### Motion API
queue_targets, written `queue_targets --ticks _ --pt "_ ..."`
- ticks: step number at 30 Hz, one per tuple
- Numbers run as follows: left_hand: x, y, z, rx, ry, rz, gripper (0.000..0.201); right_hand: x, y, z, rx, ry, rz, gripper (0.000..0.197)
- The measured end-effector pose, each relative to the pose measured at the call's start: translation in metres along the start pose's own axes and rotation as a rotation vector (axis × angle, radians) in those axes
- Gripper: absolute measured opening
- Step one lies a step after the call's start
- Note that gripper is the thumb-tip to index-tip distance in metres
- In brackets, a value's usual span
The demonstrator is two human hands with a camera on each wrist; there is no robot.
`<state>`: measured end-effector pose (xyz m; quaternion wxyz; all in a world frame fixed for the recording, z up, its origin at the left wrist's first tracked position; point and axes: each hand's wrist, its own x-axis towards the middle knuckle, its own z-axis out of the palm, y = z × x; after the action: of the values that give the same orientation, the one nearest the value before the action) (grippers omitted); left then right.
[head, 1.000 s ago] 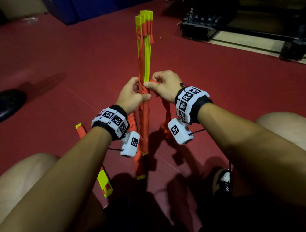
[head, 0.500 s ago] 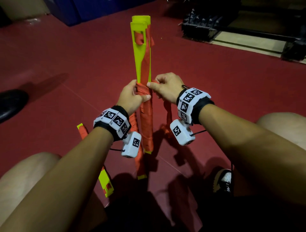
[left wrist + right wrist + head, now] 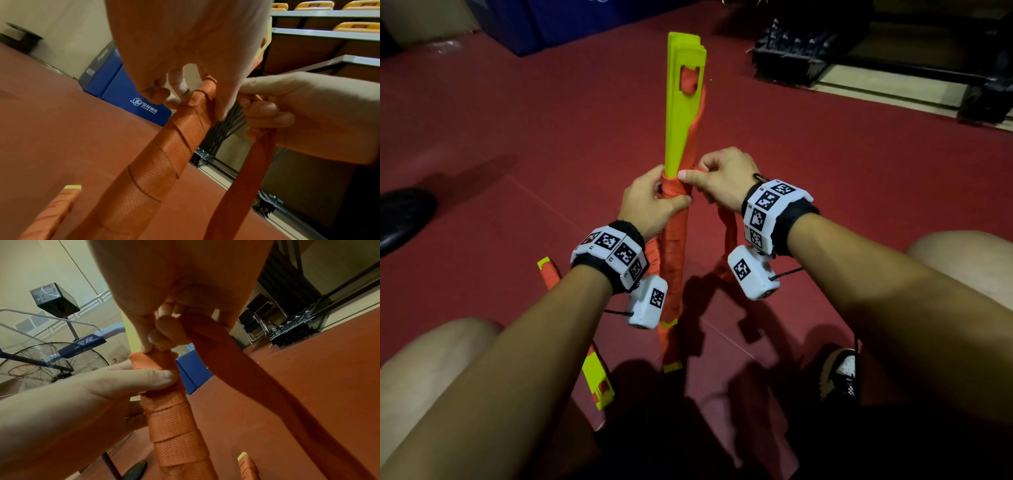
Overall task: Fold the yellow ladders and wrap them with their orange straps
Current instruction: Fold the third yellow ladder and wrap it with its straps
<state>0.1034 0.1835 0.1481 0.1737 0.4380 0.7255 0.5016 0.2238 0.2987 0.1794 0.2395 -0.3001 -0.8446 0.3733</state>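
While the left hand (image 3: 650, 202) grips the folded yellow ladder (image 3: 681, 113) upright between the knees at its wrapped middle, the right hand (image 3: 722, 178) pinches the loose orange strap (image 3: 727, 229) just beside it.

The left hand (image 3: 185, 48) grips the strap-wound ladder (image 3: 156, 159) near the wrap's top; beside it the right hand (image 3: 308, 113) pinches the loose strap (image 3: 246, 178), which hangs down toward the red floor (image 3: 51, 129)
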Motion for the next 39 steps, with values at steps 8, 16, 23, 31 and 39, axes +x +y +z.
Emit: queue_targets --ticks 8,16,23,31,39 --pt "0.000 -0.002 0.003 0.163 0.001 -0.003 0.017 -0.003 -0.005 0.005 -0.066 -0.038 0.001 0.065" --pt "0.000 0.007 0.001 -0.150 -0.203 -0.062 0.051 0.001 0.003 0.007 -0.055 -0.069 -0.081 0.045" --pt "0.005 -0.003 0.002 -0.187 -0.119 -0.059 0.055 0.002 0.004 0.004 -0.046 -0.041 -0.115 0.043" --pt "0.006 0.000 0.001 -0.258 -0.121 -0.112 0.049 0.006 0.007 0.006 -0.047 -0.008 -0.088 0.039" --pt "0.005 -0.003 -0.001 -0.244 -0.047 -0.045 0.047 0.001 0.002 0.003 0.028 -0.007 -0.004 0.034"
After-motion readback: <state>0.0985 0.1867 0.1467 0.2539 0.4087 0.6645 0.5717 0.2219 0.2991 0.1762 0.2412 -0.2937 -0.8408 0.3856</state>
